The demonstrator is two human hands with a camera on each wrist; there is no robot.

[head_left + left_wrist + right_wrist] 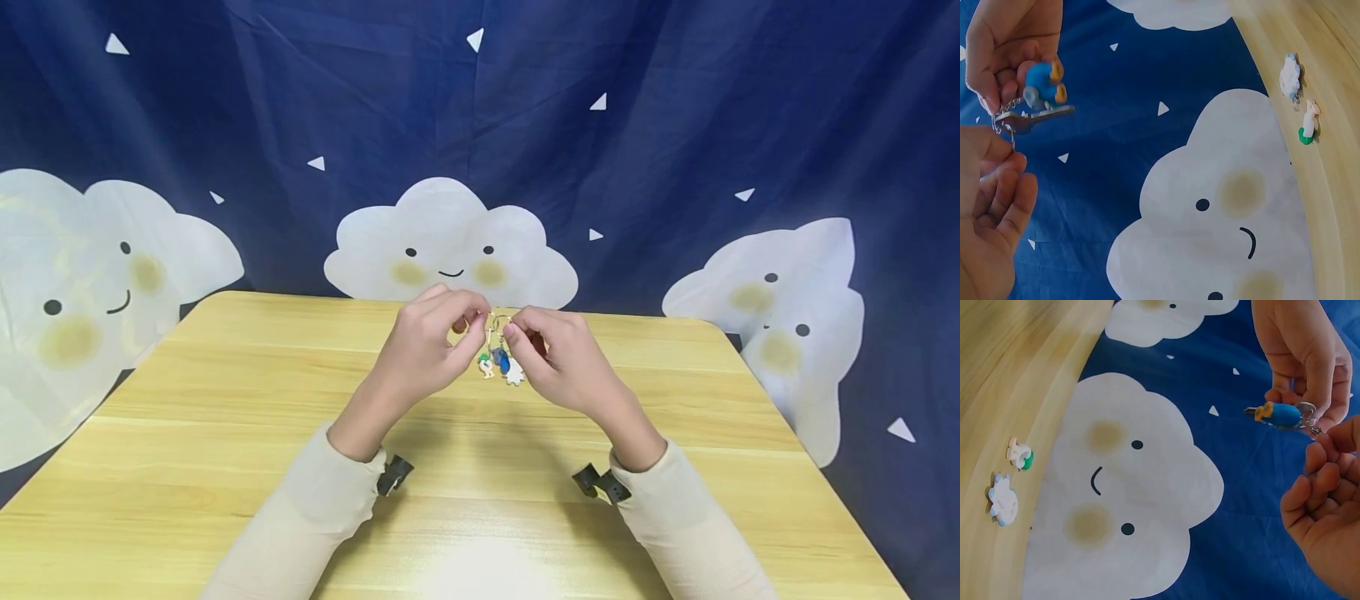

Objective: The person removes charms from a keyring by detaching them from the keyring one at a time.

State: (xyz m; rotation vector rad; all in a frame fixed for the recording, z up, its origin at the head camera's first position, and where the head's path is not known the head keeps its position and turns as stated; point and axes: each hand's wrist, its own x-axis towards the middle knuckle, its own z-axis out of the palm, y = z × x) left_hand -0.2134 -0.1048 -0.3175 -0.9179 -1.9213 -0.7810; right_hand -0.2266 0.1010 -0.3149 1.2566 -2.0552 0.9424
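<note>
My left hand and right hand meet above the table, fingertips close together. Between them is a metal key ring, pinched by the left thumb and fingers. My right fingers pinch the short metal chain joined to it. A silver key and a blue charm with orange feet hang from this bunch. Lower down on the tabletop lie two loose charms. One is a white and green charm; the other is a white charm with light blue edges.
The wooden table stretches below both arms. Behind its far edge hangs a dark blue cloth printed with white clouds. Black camera mounts sit at the cuffs of the pale sleeves.
</note>
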